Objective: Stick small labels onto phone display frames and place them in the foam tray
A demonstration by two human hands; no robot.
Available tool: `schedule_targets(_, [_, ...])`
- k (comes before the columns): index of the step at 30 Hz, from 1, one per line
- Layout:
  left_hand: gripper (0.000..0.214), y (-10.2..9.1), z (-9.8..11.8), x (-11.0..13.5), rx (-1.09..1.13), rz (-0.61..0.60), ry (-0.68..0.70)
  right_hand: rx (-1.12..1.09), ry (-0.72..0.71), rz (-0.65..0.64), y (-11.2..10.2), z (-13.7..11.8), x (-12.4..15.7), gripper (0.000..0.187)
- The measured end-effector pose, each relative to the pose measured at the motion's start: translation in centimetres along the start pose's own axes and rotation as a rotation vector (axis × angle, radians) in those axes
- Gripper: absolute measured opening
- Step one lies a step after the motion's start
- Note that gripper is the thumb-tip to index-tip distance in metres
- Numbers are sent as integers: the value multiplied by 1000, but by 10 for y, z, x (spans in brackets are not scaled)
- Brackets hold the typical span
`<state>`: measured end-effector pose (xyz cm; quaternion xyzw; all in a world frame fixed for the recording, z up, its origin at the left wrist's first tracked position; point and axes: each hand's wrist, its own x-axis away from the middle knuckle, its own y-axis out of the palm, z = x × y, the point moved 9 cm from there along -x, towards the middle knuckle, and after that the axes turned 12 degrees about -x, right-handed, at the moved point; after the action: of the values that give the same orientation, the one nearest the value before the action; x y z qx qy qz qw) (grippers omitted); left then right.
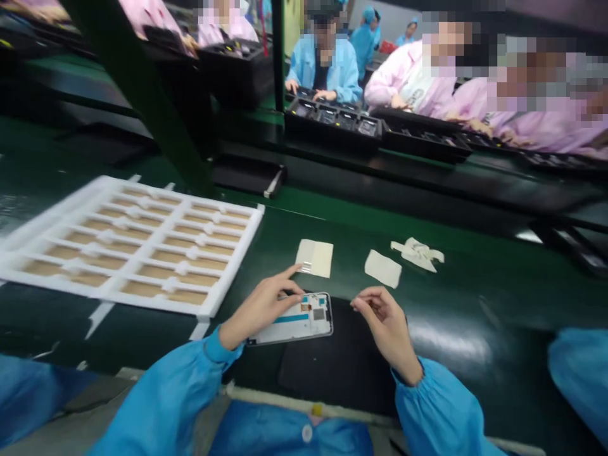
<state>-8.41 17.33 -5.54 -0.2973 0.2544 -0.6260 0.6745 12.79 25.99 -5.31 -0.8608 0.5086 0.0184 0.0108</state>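
A phone frame [289,326], its inner side up, shows white with blue film pieces and a small orange flex part. It lies at the left edge of a black mat [342,364]. My left hand [268,301] reaches over the frame, index finger stretched to a cream backing sheet [316,256] with small strips on it, the other fingers above the frame. Whether they touch the frame is unclear. To the right, above the mat, my right hand [382,323] is closed in a pinch; anything between the fingertips is too small to make out.
A white foam tray [232,266] with brown-bottomed slots lies to the left. Right of the sheet are a cream paper piece [382,268] and a crumpled paper [418,253]. Black bins [332,126] line the shelf beyond, with people working behind. A blue sleeve [579,373] enters at right.
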Motion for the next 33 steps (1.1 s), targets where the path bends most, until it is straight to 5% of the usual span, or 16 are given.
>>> schedule_targets(7, [26,-16,37,12,-192,103,139,-74,166,160,-61,27,68,31])
schedule_targets(12, [23,-5,92,31,-305,190,328,-286,169,206,-63,21,75,27])
schedule_targets(16, [23,12,117,41,-452,266,434,-452,135,191,-56,13,76,26])
schedule_targets(23, [27,24,124,51,-503,366,489,-602,129,146,-46,6,83,22])
schedule_targets(33, [26,26,122,60,-481,329,511,-441,-71,349,-65,3,87,13])
